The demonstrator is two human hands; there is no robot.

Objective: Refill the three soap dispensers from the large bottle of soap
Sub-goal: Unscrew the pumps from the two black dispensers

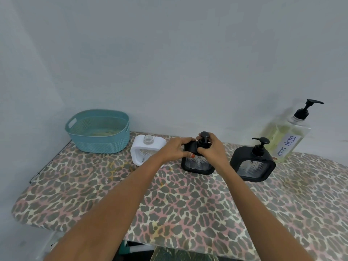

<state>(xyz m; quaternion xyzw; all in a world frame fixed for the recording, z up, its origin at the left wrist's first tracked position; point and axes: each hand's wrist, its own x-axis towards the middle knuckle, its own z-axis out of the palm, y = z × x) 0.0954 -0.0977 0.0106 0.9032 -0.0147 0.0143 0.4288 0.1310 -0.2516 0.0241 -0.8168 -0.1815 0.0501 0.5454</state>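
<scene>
Three square soap dispensers stand in a row on the leopard-print board. The white dispenser [140, 153] on the left has an open neck with no pump. My left hand [176, 149] grips the top left corner of the middle black dispenser [197, 163]. My right hand [211, 148] is curled round its black pump collar. The second black dispenser [253, 164] on the right has its pump on. Behind it stands the large clear bottle [284, 136] of yellowish soap, labelled DISH SOAP, with a black pump.
A teal plastic basket [98, 132] sits at the back left corner, against the wall. The leopard-print board [169, 204] ends in a rounded edge on the left and a front edge near me. A grey wall runs close behind everything.
</scene>
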